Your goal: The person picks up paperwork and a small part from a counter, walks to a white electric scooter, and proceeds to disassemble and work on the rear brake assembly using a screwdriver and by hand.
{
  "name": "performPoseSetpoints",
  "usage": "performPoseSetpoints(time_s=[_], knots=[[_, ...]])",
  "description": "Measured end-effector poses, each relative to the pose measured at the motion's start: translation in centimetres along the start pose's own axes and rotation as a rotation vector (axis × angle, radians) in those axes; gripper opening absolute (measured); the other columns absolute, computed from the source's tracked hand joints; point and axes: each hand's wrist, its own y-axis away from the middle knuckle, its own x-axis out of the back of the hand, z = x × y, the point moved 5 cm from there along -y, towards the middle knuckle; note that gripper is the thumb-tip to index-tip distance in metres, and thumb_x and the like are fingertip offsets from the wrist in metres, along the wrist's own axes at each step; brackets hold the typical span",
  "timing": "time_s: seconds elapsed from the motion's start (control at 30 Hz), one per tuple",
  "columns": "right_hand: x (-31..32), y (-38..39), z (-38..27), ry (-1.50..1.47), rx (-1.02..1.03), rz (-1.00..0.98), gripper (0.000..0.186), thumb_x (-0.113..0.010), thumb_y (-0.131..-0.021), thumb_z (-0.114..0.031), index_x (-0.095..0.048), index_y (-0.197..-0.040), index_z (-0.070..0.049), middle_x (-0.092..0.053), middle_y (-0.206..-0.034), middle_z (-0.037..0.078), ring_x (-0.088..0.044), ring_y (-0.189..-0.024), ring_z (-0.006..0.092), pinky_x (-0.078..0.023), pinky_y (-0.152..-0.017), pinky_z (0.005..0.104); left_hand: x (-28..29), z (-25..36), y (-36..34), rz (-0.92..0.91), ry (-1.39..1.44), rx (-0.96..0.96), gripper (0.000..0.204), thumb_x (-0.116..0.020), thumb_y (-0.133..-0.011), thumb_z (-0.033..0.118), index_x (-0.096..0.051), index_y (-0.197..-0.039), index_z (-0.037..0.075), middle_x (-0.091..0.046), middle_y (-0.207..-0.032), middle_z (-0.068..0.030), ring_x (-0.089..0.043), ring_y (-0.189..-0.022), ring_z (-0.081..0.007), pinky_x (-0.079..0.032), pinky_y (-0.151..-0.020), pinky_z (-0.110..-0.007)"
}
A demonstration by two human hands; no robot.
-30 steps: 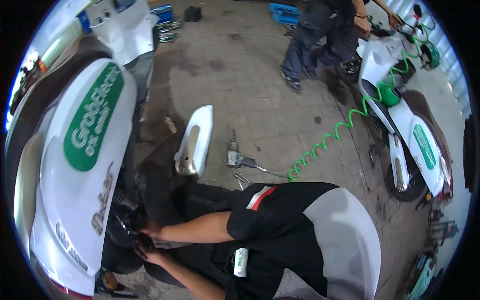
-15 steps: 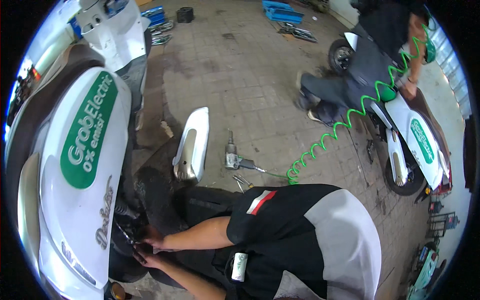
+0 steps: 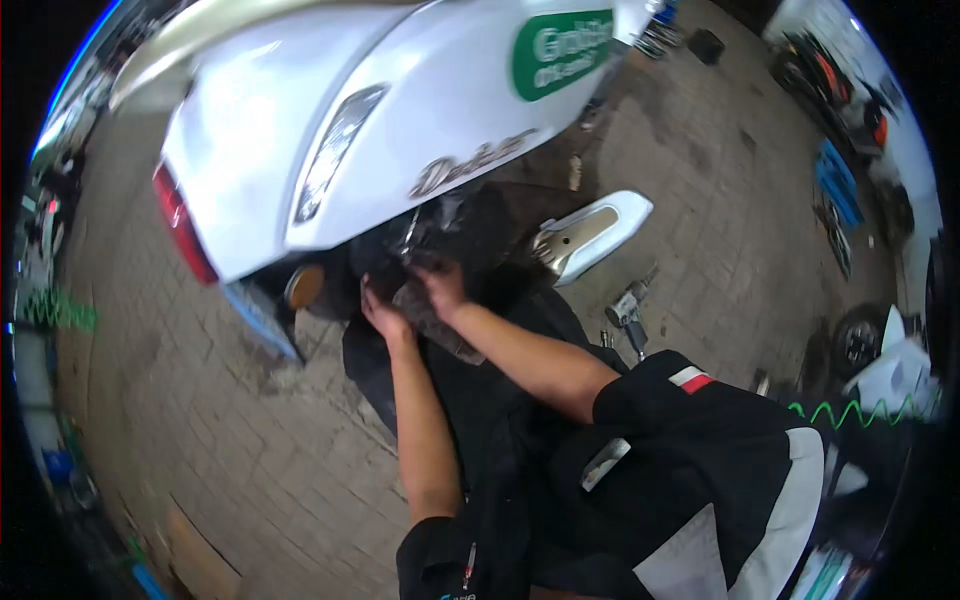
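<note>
A white scooter (image 3: 400,120) with a green side sticker leans across the upper part of the view. My left hand (image 3: 385,315) is under its rear body, at the dark wheel area, with fingers extended and apart. Just to its right, my right hand (image 3: 442,288) reaches into the same shadowed spot with bent fingers. Whatever those fingers close on is dark and blurred. A shiny metal piece (image 3: 411,232) sticks up just beyond my right hand; its kind cannot be made out. Between my forearms lies a greyish, dusty surface.
A white and gold scooter cover (image 3: 600,235) lies on the paved floor to the right, beside an air impact wrench (image 3: 630,310). An orange reflector (image 3: 304,287) and blue-grey flap (image 3: 262,318) jut out left of my hands. A green coiled hose (image 3: 870,412) crosses the right side.
My view has swung toward the scooter's rear, showing its red tail light and reflector. Both hands stay low by the wheel, now slightly apart. The other person is no longer clearly visible.
</note>
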Motion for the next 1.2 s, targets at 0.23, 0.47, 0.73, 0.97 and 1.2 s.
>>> performPoseSetpoints(time_s=[0.23,0.47,0.73,0.97,1.2], knots=[[0.2,-0.7,-0.9,0.048,-0.077,-0.127,0.022,-0.077,-0.076,-0.01,-0.069,-0.096,-0.004,-0.068,-0.095,0.003,-0.061,-0.088,0.0128,-0.046,-0.083,0.0283,0.0,3.4,2.1,0.195,0.435,0.179,0.043,-0.042,-0.098,0.035,-0.057,-0.119,0.001,-0.063,-0.112,-0.0131,-0.061,-0.101,-0.0278,-0.046,-0.091,-0.04],[0.2,-0.3,-1.7,0.126,-0.021,-0.051,0.03,-0.078,-0.076,-0.014,-0.068,-0.101,-0.003,-0.066,-0.105,0.004,-0.058,-0.097,0.0163,-0.043,-0.09,0.0313,0.0,5.8,3.3,0.226,0.594,0.181,0.042,-0.04,-0.099,0.036,-0.054,-0.122,0.003,-0.062,-0.116,-0.0097,-0.06,-0.104,-0.0258,-0.045,-0.093,-0.038],[-0.1,-0.4,-2.0,0.16,-0.071,-0.141,0.025,-0.072,-0.083,-0.011,-0.066,-0.107,-0.005,-0.065,-0.107,0.003,-0.059,-0.098,0.0157,-0.045,-0.089,0.0313,0.2,5.7,3.3,0.265,0.682,0.142,0.042,-0.039,-0.098,0.039,-0.062,-0.106,0.005,-0.068,-0.094,-0.01,-0.065,-0.085,-0.0232,-0.049,-0.076,-0.037],[-1.0,0.3,-2.1,0.144,-0.088,-0.201,0.029,-0.072,-0.083,-0.014,-0.064,-0.11,-0.005,-0.065,-0.11,0.004,-0.06,-0.1,0.0173,-0.047,-0.087,0.0326,0.6,6.0,3.1,0.279,0.665,0.143,0.044,-0.037,-0.097,0.04,-0.062,-0.104,0.005,-0.069,-0.091,-0.0092,-0.065,-0.082,-0.0223,-0.048,-0.074,-0.035],[-0.6,0.2,-1.1,0.145,-0.097,-0.074,0.025,-0.074,-0.081,-0.015,-0.064,-0.103,-0.007,-0.066,-0.094,0.001,-0.059,-0.083,0.0136,-0.048,-0.074,0.0293,1.1,4.9,2.5,0.251,0.685,0.098,0.041,-0.041,-0.097,0.039,-0.061,-0.106,0.004,-0.068,-0.094,-0.0091,-0.064,-0.086,-0.0237,-0.048,-0.082,-0.036]])
